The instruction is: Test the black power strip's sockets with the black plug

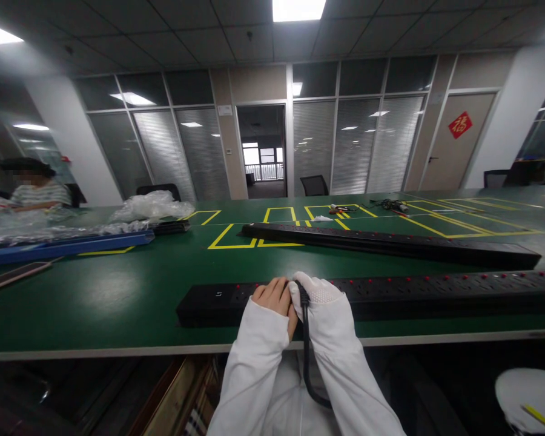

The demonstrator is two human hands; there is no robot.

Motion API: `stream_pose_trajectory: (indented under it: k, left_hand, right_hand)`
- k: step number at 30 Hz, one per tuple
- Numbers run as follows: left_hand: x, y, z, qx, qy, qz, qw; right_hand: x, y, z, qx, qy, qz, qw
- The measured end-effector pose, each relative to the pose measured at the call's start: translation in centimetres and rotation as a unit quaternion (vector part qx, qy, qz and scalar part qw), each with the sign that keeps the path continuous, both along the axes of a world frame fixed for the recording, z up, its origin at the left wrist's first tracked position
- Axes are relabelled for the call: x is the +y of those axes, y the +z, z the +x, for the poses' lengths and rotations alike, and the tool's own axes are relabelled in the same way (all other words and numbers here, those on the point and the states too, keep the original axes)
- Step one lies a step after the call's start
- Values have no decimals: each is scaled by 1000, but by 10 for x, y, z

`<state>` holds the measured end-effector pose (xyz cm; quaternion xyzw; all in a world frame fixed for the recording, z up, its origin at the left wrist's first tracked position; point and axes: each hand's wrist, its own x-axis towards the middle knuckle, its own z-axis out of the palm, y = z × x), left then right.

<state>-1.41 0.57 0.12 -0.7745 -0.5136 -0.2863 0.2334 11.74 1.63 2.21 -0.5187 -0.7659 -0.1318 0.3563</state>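
Observation:
A long black power strip (418, 297) with a row of small red dots along its top lies across the near part of the green table. My left hand (275, 297) is bare and closed over the strip, its fingers bent down onto the top. Beside it my right hand (315, 289), in a white dotted glove, is closed around a black plug (304, 298) at the strip's top. From the plug a thick black cable (307, 357) hangs over the table edge between my sleeves. The plug's front end is hidden by my fingers.
Behind lies a second black power strip (390, 243), set at a slant. Blue rails (68, 245) and clear plastic wrap (152, 206) are on the left, near a phone-like flat object (16, 276). Wires and tools (388, 206) lie farther back. Another person (40, 192) sits at far left.

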Motion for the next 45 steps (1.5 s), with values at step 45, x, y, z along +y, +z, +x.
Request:
stream_pose_trajectory:
  k: [45]
  left_hand:
    - [0, -2, -2, -3, -10, 9, 1000]
  right_hand:
    - [-1, 1, 0, 2, -4, 12, 1000]
